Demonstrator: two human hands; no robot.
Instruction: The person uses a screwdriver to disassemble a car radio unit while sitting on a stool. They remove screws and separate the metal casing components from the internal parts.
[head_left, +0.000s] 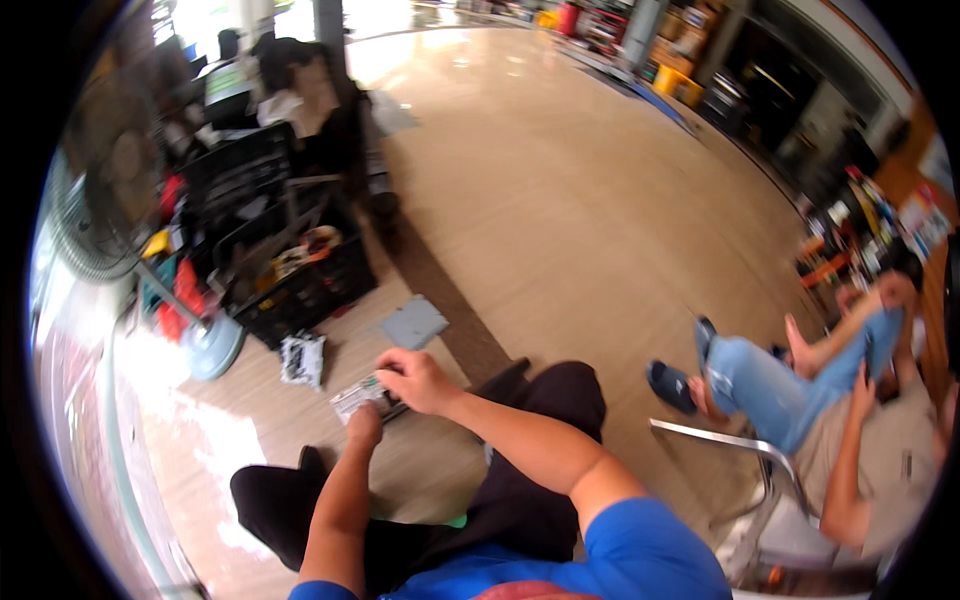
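In front of my knees, a small flat thing with a pale, printed-looking face and a bit of green (354, 398) lies between my two hands; it resembles an electronic board or module, but blur hides its exact kind. My left hand (366, 424) is closed on its lower edge. Over its upper right end, my right hand (420, 381) has its fingers pinched together, and whatever they hold is hidden. Just beyond my hands a flat grey panel (415, 322) rests on the floor. A crumpled silver-and-white packet (302, 360) lies to its left.
Left of me stand a black crate (300, 285) full of mixed parts and a standing fan with a round base (212, 346). At right a person in jeans (770, 395) sits by a metal-framed chair (725, 438). Cluttered shelves (690, 35) line the far right.
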